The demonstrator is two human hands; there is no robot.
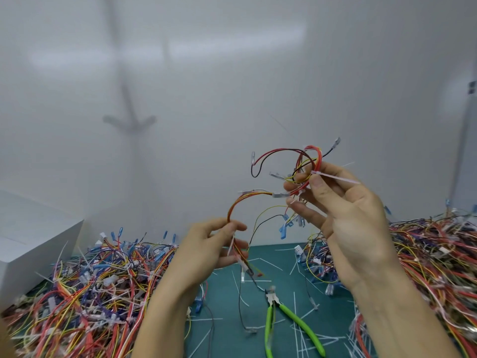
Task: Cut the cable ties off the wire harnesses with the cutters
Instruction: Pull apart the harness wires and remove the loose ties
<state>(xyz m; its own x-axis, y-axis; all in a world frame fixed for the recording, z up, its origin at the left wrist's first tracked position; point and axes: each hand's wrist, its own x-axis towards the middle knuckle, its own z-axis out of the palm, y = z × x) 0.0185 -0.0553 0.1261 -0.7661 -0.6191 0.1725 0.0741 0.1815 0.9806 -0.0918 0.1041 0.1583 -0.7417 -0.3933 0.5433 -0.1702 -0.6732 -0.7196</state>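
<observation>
I hold one wire harness (pixel 281 161) of red, black, yellow and orange wires up in the air between both hands. My right hand (pixel 343 215) pinches its looped upper part, where a white cable tie (pixel 335 177) sticks out to the right past my thumb. Lower down, my left hand (pixel 214 249) grips the orange and red strand of the same harness. The green-handled cutters (pixel 281 321) lie open on the green mat (pixel 227 301) below my hands, and neither hand touches them.
A big heap of tangled harnesses (pixel 98 288) fills the left of the table, another heap (pixel 433 259) the right. Several cut white ties (pixel 302 334) litter the mat. A white box (pixel 28 241) stands at far left. A white wall is close behind.
</observation>
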